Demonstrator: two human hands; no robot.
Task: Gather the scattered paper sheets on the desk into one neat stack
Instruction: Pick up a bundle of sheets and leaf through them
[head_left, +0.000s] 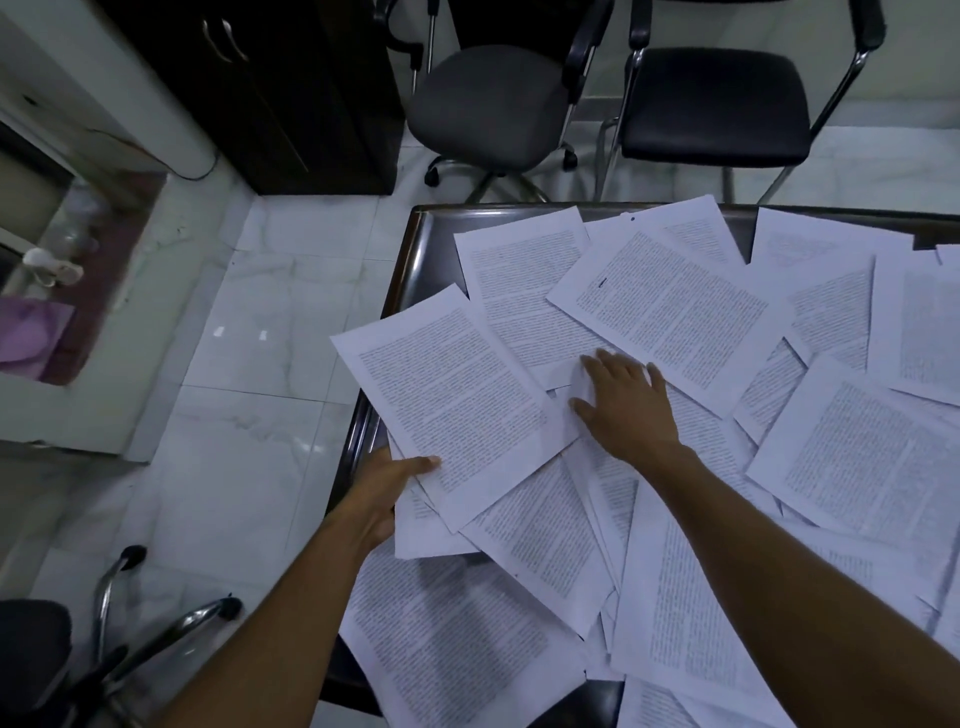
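— Head view: where were the printed sheets (670, 312)?
— Scattered, overlapping, across the bench (415, 260).
— And the hands?
— Left hand (387, 491) pinched one sheet's (452, 405) corner; right hand (626, 400) pressed flat, fingers spread.

Counts, head view

1 dark glossy desk (415, 249); white printed paper sheets (670, 306) overlap too heavily for an exact count, well over a dozen. 2 bare hands: left hand (387, 493), right hand (626, 397). 3 chairs: 1 grey-seated swivel chair (488, 104), 1 black-seated chrome-frame chair (717, 101), 1 partly visible dark chair (31, 654) at lower left. 1 dark wooden cabinet (270, 88).
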